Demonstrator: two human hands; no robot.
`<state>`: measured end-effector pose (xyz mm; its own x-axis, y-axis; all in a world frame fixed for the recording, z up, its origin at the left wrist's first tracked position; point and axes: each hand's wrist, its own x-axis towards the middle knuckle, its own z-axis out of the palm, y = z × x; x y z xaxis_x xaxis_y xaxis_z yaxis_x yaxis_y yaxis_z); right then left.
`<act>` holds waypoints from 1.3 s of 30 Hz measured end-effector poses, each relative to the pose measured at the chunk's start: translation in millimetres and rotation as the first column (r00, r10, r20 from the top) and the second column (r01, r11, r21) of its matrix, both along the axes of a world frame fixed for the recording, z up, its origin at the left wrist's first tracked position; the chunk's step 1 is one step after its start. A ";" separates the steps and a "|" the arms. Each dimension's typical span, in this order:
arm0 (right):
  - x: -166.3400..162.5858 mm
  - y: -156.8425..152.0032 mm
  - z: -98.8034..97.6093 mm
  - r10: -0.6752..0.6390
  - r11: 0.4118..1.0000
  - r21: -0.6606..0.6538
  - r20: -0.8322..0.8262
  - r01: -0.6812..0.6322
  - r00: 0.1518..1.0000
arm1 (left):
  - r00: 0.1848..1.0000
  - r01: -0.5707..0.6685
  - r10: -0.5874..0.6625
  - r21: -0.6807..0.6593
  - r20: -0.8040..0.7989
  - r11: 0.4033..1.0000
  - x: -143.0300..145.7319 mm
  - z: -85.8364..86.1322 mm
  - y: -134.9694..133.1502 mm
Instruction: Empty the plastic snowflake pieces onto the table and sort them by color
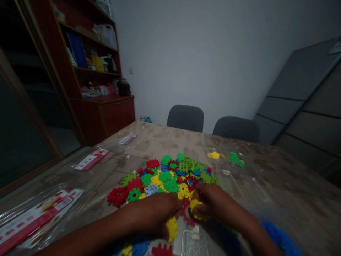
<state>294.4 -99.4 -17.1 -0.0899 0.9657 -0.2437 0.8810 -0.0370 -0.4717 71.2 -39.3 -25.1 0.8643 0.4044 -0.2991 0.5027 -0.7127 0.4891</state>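
A heap of plastic toy gears (pixel 165 176) in red, green, yellow and blue lies in front of me on the table. My left hand (pixel 157 211) is at the heap's near edge, its fingers closed around a yellow gear (pixel 172 228). To its right, my right hand (pixel 215 201) pinches another yellow gear (pixel 195 209) between thumb and fingers. A red gear piece (pixel 185 212) lies between the two hands. Below my left wrist are blue pieces (pixel 140 248) and a red gear (pixel 161 250), partly hidden by the arm.
Clear plastic packages with pink labels (pixel 92 159) lie along the table's left side. Yellow pieces (pixel 213 155) and green pieces (pixel 236 159) sit apart at the right, and blue pieces (pixel 279 238) near my right forearm. Two grey chairs (pixel 185 116) stand beyond the table (pixel 160 137).
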 end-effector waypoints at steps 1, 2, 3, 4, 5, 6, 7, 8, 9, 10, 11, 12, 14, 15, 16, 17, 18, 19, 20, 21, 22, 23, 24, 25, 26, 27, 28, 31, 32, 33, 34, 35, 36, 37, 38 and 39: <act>-1.0 -1.0 -0.4 0.017 1.000 0.000 -0.032 -0.017 0.999 | 0.999 -0.047 0.048 -0.035 0.020 0.998 0.1 -1.4 2.3; -2.4 -1.9 -0.5 0.040 0.999 -0.003 -0.077 -0.040 0.996 | 0.993 -0.100 0.104 -0.069 0.055 0.993 0.2 -3.4 5.3; -4.2 -2.6 -0.3 0.065 0.998 -0.013 -0.144 -0.068 0.987 | 0.982 -0.152 0.161 -0.097 0.100 0.984 0.4 -5.9 8.6; -6.5 -2.9 -0.1 0.084 0.995 -0.026 -0.224 -0.092 0.971 | 0.965 -0.194 0.212 -0.120 0.154 0.974 0.7 -8.3 12.0; -9.1 -2.9 -0.1 0.092 0.994 -0.032 -0.303 -0.107 0.949 | 0.945 -0.225 0.252 -0.145 0.210 0.964 1.0 -10.3 15.2; -11.8 -2.5 -0.1 0.091 0.994 -0.029 -0.368 -0.110 0.925 | 0.922 -0.244 0.286 -0.181 0.260 0.953 1.5 -11.5 17.8; -14.6 -1.8 -0.4 0.085 0.995 -0.019 -0.411 -0.102 0.907 | 0.901 -0.251 0.319 -0.245 0.294 0.936 2.0 -11.8 19.7; -17.2 -0.9 -0.9 0.078 0.996 0.000 -0.429 -0.086 0.900 | 0.885 -0.241 0.351 -0.342 0.307 0.908 2.5 -11.0 20.8; -19.5 0.0 -1.5 0.074 0.997 0.028 -0.427 -0.069 0.901 | 0.873 -0.217 0.380 -0.455 0.305 0.864 2.9 -9.3 21.2; -21.4 0.8 -2.2 0.073 0.997 0.057 -0.428 -0.054 0.901 | 0.866 -0.186 0.403 -0.558 0.296 0.809 3.1 -7.0 21.1; -22.8 1.6 -2.8 0.072 0.996 0.080 -0.442 -0.041 0.894 | 0.864 -0.156 0.416 -0.635 0.284 0.757 3.0 -4.5 20.8; -23.7 2.2 -3.3 0.066 0.995 0.093 -0.472 -0.026 0.879 | 0.867 -0.130 0.416 -0.681 0.275 0.721 2.7 -2.1 20.5; -24.9 3.1 -4.2 0.042 0.995 0.095 -0.557 0.013 0.829 | 0.873 -0.101 0.404 -0.711 0.272 0.696 1.5 0.7 21.0; -25.4 3.6 -4.6 0.028 0.995 0.092 -0.600 0.034 0.799 | 0.873 -0.093 0.404 -0.719 0.273 0.689 0.9 0.6 21.8; -26.1 4.1 -5.2 0.020 0.994 0.092 -0.638 0.051 0.770 | 0.869 -0.089 0.412 -0.733 0.273 0.674 0.4 -0.6 22.9; -27.1 4.8 -6.0 0.020 0.993 0.101 -0.662 0.062 0.749 | 0.862 -0.094 0.430 -0.749 0.268 0.656 0.2 -2.7 24.2; -28.4 5.4 -6.8 0.029 0.990 0.121 -0.666 0.070 0.745 | 0.853 -0.111 0.452 -0.756 0.260 0.645 0.3 -5.3 25.6; -30.1 6.0 -7.6 0.046 0.985 0.155 -0.647 0.072 0.761 | 0.844 -0.141 0.473 -0.746 0.253 0.650 0.7 -8.1 26.9; -32.0 6.4 -8.2 0.063 0.980 0.190 -0.606 0.067 0.793 | 0.835 -0.178 0.491 -0.722 0.248 0.669 1.2 -10.7 28.0; -33.9 6.5 -8.2 0.076 0.975 0.218 -0.546 0.053 0.835 | 0.827 -0.215 0.504 -0.688 0.249 0.693 1.8 -12.6 29.1; -35.3 6.3 -7.4 0.083 0.970 0.242 -0.473 0.039 0.877 | 0.818 -0.245 0.516 -0.658 0.254 0.712 2.2 -13.8 30.2; -35.8 6.1 -5.5 0.084 0.965 0.260 -0.395 0.024 0.915 | 0.812 -0.263 0.522 -0.636 0.260 0.725 2.3 -13.9 31.3; -34.8 6.0 -2.3 0.077 0.963 0.269 -0.321 0.013 0.944 | 0.807 -0.270 0.525 -0.620 0.271 0.736 2.1 -13.0 32.5; -31.9 6.3 2.1 0.062 0.961 0.276 -0.254 0.011 0.965 | 0.803 -0.268 0.521 -0.607 0.288 0.748 1.4 -11.3 33.9; -26.6 7.7 7.7 0.041 0.959 0.284 -0.201 0.018 0.979 | 0.801 -0.259 0.510 -0.585 0.315 0.768 0.4 -8.9 35.6; -18.8 10.4 14.2 0.012 0.954 0.297 -0.157 0.036 0.987 | 0.795 -0.249 0.493 -0.552 0.352 0.796 -1.1 -6.2 37.4; -8.3 14.9 21.0 -0.028 0.949 0.308 -0.124 0.065 0.992 | 0.790 -0.237 0.469 -0.508 0.396 0.828 -2.8 -3.4 39.3; 34.9 39.4 39.6 -0.198 0.925 0.320 -0.059 0.206 0.978 | 0.777 -0.219 0.391 -0.371 0.494 0.903 -8.0 2.6 44.9; 51.0 50.5 43.9 -0.266 0.912 0.314 -0.035 0.264 0.963 | 0.779 -0.217 0.370 -0.336 0.506 0.916 -9.4 3.5 46.4; 66.5 62.3 47.0 -0.332 0.896 0.310 -0.012 0.319 0.943 | 0.782 -0.216 0.354 -0.310 0.512 0.926 -10.6 4.1 47.7; 80.8 74.1 48.7 -0.395 0.876 0.306 0.011 0.373 0.919 | 0.785 -0.215 0.342 -0.291 0.516 0.932 -11.5 4.4 48.7; 93.5 85.3 49.3 -0.443 0.858 0.301 0.025 0.416 0.896 | 0.789 -0.217 0.334 -0.275 0.516 0.937 -12.4 4.7 49.5; 104.2 95.5 48.8 -0.479 0.844 0.291 0.033 0.450 0.877 | 0.793 -0.218 0.327 -0.261 0.514 0.940 -13.2 5.3 49.8; 113.0 104.4 47.5 -0.504 0.834 0.278 0.033 0.476 0.863 | 0.798 -0.221 0.323 -0.251 0.508 0.942 -13.9 6.2 49.9; 120.1 111.5 45.6 -0.518 0.829 0.263 0.027 0.494 0.855 | 0.807 -0.224 0.318 -0.242 0.498 0.944 -14.8 7.6 49.6; 125.7 117.0 43.7 -0.524 0.828 0.247 0.017 0.504 0.852 | 0.816 -0.225 0.312 -0.230 0.486 0.947 -15.7 9.4 49.1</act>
